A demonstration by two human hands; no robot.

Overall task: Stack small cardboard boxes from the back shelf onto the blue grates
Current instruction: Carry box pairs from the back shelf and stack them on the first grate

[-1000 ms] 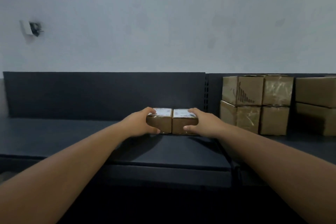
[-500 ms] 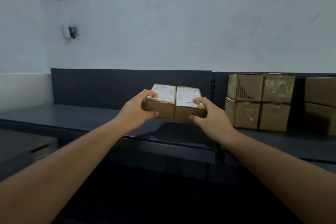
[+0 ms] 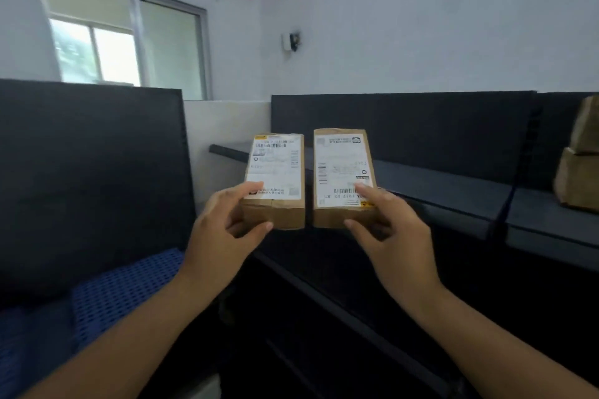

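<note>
The left hand (image 3: 223, 233) pinched the left box (image 3: 275, 181); the right hand (image 3: 393, 236) pinched the right box (image 3: 343, 178); blue grate (image 3: 126, 282) lay at eight o'clock.

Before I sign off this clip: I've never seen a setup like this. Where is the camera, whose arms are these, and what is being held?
There is no machine here. A person works with bare hands, and every picture comes from one wide camera worn on their head, looking forward and down. So the two arms reaching in from below are the wearer's own. The left hand grips the left box and the right hand grips the right box. Both are small cardboard parcels with white shipping labels, held in the air side by side with a narrow gap. Low on the left lies the blue grate, their destination. On the right runs the dark shelf, with larger cardboard boxes at the picture's edge.
</note>
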